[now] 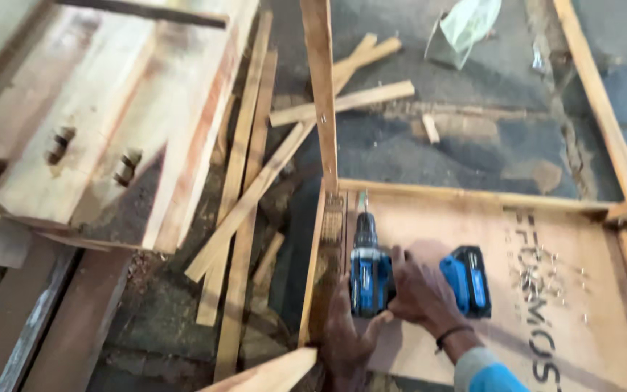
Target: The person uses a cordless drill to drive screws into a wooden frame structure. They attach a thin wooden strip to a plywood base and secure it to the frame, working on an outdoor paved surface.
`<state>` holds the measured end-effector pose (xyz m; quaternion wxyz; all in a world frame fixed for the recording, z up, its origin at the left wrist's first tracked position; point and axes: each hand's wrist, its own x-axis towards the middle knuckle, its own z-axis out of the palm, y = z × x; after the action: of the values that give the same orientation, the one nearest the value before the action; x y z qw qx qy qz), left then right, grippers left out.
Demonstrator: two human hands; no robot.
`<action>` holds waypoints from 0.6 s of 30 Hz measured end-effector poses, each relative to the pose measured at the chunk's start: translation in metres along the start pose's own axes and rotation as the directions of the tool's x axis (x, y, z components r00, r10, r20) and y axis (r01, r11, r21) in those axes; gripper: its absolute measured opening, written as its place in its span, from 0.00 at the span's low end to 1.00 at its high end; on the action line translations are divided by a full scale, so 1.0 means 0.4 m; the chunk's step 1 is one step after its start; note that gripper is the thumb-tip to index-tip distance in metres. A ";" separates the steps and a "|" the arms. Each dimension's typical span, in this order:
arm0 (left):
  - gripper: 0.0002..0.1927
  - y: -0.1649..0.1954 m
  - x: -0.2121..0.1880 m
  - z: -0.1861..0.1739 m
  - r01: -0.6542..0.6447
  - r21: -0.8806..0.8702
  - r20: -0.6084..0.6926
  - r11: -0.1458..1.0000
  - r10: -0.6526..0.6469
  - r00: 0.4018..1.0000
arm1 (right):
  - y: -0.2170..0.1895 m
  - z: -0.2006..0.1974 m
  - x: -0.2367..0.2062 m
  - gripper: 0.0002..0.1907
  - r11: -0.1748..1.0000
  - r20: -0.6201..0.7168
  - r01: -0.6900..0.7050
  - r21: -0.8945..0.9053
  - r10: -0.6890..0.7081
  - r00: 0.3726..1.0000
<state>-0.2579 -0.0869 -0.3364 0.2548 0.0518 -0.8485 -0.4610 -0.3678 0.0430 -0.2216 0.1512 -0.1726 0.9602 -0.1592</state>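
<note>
Right hand is wrapped around the grip of a blue and black cordless drill, holding it closed in the fist, with the battery pack sticking out to the right of the knuckles. The drill's long axis runs away from the person, its bit pointing up the picture and resting close to the inner edge of a thin wooden rail that borders a plywood panel. Left hand lies just below and to the left of the drill body, pressed flat against the rail and the panel's near corner; its fingers look closed down on the wood rather than spread, though the lower part is cut off by the picture's edge. Of the two, the right hand carries the tool and the left one is nearer the rail.

An upright slat rises from the panel's far left corner. Loose wooden strips lie crossed on the dark floor to the left, beside a stack of heavier planks with mortise holes. A crumpled plastic bag sits further off.
</note>
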 end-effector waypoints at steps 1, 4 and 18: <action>0.50 0.000 -0.001 -0.001 0.006 0.004 0.004 1.000 -0.006 1.000 | -0.009 -0.008 -0.005 0.44 0.999 0.035 -0.031 0.006 0.031 0.999; 0.52 -0.004 0.000 -0.007 0.017 -0.003 0.016 1.000 -0.017 1.000 | -0.033 -0.028 -0.015 0.43 0.998 0.076 -0.063 0.027 0.061 0.995; 0.49 0.011 -0.005 -0.036 0.013 -0.050 -0.005 0.999 -0.013 1.000 | -0.035 0.010 -0.027 0.35 0.999 0.019 -0.031 -0.032 0.032 0.999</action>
<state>-0.2488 -0.0946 -0.3272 0.2551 0.0522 -0.8356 -0.4837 -0.3530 0.0335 -0.2175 0.1601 -0.1615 0.9637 -0.1398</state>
